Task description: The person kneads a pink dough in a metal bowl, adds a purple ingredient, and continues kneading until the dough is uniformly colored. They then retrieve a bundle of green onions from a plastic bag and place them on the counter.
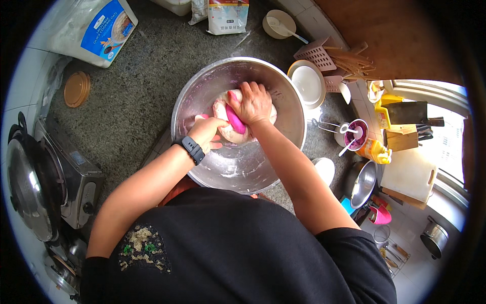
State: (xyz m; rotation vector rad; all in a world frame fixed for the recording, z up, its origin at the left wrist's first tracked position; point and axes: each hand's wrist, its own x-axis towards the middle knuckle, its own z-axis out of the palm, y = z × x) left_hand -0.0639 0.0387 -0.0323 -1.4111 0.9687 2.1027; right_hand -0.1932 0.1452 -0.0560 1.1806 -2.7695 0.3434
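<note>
A wide stainless steel bowl (243, 163) stands on the speckled counter in front of me. Inside it lies a ball of pale dough (231, 133) with a bright magenta patch (235, 119) in its upper face and pink stains. My right hand (255, 102) presses down on the dough from above, its fingers towards the far wall of the bowl. At the dough's left edge, my left hand (209, 133) touches it with the thumb, the other fingers apart and partly hidden. A black watch is on my left wrist. Smears of flour and pink mark the bowl's inner wall.
A gas stove (81, 197) with a lidded wok stands left. Beyond the bowl are a large oats container (110, 34), a white packet (228, 19) and a small bowl with a spoon (279, 22). Right are stacked plates (307, 85) and a cup of purple paste (357, 138).
</note>
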